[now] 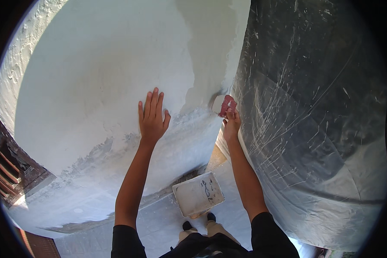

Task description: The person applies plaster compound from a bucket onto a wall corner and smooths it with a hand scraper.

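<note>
My left hand (152, 119) lies against the pale grey wall (116, 56), fingers stretched out and slightly apart, holding nothing. Farther right, my right hand (232, 124) pinches a flat, dark red piece (228, 105) smeared with white; I cannot tell whether it is a scraper or folded sandpaper. The red piece is at the wall's right edge, beside a small light patch and a dark shadow. My fingers cover its lower end. A darker, damp-looking band (208, 47) runs down the wall above it.
A rectangular, whitish tub (198, 194) with dark marks stands on the floor near my feet. Dark plastic sheeting (305, 107), splashed with white, hangs along the right. At the lower left is a brown wooden window frame (13, 165). Rough plaster crosses the lower wall.
</note>
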Demonstrator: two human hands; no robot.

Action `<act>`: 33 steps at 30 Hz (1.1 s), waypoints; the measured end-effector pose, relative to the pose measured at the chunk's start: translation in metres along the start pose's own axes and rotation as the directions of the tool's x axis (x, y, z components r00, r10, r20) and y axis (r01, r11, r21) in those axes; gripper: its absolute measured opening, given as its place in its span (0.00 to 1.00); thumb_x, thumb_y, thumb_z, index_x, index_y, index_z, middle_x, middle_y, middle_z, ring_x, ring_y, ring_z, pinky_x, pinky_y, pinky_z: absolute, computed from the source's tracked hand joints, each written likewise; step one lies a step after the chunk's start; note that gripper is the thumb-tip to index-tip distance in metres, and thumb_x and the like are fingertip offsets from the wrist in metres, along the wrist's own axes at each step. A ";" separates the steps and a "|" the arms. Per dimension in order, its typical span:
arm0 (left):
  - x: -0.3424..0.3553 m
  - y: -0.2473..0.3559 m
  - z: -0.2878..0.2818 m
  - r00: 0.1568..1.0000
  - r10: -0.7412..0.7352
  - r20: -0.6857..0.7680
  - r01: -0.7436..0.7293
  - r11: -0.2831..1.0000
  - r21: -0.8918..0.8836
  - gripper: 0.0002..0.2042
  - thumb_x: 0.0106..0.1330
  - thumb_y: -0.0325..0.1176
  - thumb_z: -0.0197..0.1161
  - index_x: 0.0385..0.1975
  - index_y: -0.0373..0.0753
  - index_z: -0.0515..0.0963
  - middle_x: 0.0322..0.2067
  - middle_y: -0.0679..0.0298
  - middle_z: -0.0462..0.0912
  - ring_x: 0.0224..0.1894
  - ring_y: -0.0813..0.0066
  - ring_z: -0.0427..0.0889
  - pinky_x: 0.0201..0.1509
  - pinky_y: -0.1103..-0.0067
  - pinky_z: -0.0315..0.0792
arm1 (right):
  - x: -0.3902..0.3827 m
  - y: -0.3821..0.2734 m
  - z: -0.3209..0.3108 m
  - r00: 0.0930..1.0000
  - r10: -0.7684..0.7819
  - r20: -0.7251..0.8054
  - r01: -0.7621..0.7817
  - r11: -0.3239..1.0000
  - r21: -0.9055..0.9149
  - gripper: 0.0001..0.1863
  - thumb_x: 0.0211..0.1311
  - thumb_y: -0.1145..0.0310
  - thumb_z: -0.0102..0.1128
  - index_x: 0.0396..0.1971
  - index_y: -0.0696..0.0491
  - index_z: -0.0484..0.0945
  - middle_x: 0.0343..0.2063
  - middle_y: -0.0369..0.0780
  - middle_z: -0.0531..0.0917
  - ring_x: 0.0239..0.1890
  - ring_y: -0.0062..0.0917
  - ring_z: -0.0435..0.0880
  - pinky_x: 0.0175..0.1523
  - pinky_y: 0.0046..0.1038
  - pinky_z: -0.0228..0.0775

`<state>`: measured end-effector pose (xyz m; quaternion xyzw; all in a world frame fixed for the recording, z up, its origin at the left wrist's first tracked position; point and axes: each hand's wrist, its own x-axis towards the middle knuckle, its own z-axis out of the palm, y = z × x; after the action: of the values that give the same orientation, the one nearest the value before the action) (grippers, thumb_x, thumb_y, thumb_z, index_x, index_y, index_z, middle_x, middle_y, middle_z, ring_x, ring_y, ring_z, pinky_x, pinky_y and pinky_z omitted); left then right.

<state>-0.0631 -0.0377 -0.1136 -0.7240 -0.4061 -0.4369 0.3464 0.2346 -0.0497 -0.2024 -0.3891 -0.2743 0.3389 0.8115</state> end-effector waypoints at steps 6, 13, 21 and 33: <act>-0.042 0.019 -0.011 0.985 -0.090 0.145 0.125 0.958 -0.259 0.29 0.60 0.30 0.58 0.64 0.34 0.66 0.69 0.56 0.63 0.72 0.61 0.58 0.73 0.60 0.50 | -0.048 0.045 -0.061 0.980 0.197 -0.007 -0.197 0.980 -0.026 0.09 0.69 0.61 0.59 0.45 0.43 0.76 0.32 0.25 0.77 0.33 0.12 0.69 0.40 0.23 0.58; -0.157 0.047 -0.004 0.909 -0.106 0.402 0.281 0.870 -0.406 0.28 0.63 0.28 0.56 0.65 0.36 0.63 0.65 0.54 0.66 0.69 0.54 0.62 0.71 0.60 0.56 | -0.124 0.116 -0.142 0.876 0.483 -0.020 -0.473 0.847 -0.241 0.12 0.69 0.60 0.58 0.49 0.44 0.77 0.36 0.25 0.79 0.33 0.11 0.72 0.38 0.22 0.59; -0.338 0.089 -0.018 0.621 -0.422 0.660 0.721 0.638 -0.271 0.22 0.68 0.31 0.54 0.62 0.35 0.66 0.60 0.49 0.70 0.64 0.51 0.67 0.67 0.63 0.61 | -0.188 0.184 -0.233 0.785 0.615 0.072 -0.499 0.697 -0.515 0.17 0.69 0.63 0.58 0.53 0.54 0.76 0.34 0.31 0.82 0.34 0.14 0.77 0.39 0.19 0.67; -0.541 0.159 -0.052 0.169 -0.591 0.789 0.973 0.226 -0.040 0.20 0.70 0.29 0.54 0.62 0.35 0.66 0.61 0.51 0.70 0.65 0.57 0.68 0.67 0.65 0.60 | -0.254 0.272 -0.329 0.669 0.594 0.446 0.283 0.352 -0.892 0.13 0.63 0.71 0.57 0.46 0.57 0.80 0.38 0.46 0.85 0.39 0.39 0.80 0.47 0.33 0.72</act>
<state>-0.0956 -0.3050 -0.6123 -0.5338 -0.6771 -0.3763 -0.3391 0.2192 -0.2627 -0.6512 -0.6315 -0.6639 0.3315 0.2249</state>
